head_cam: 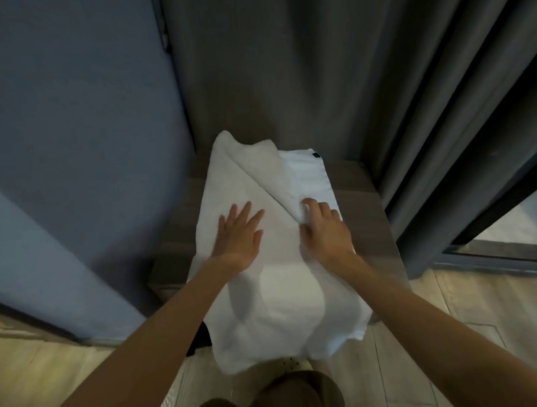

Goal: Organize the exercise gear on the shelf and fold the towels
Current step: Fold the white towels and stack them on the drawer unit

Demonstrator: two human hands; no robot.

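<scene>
Nearest the camera are the person's knees in a brown garment point(285, 396), and just beyond them the toe of a pale yellow shoe point(299, 363) on the light wooden floor point(451, 333). The white towel point(279, 279) hangs over the near edge of a low wooden worktop point(362, 199) and reaches almost down to the shoe. Something dark point(202, 335) shows beneath its left side.

Both bare forearms reach forward over the cloth. The left hand point(239, 235) lies palm down on the left half of the towel, its grip wide, with fingers straight and spread. The right hand point(327, 231) sits just beside it at a diagonal fold. Its fingers point(310, 205) are bent over the fold's edge with the thumb tucked against the cloth. The picture is blurred here, but its grip seems narrow and pinched on that edge of the towel.

Farther on, the towel covers most of the worktop, its far end rumpled and one layer folded over another. A small dark tag point(316, 154) sits at the far right corner. Behind stand a blue wall point(72, 119) on the left and grey curtains point(378, 75) from the middle to the right, with a glass pane point(523, 216) low at the right edge.
</scene>
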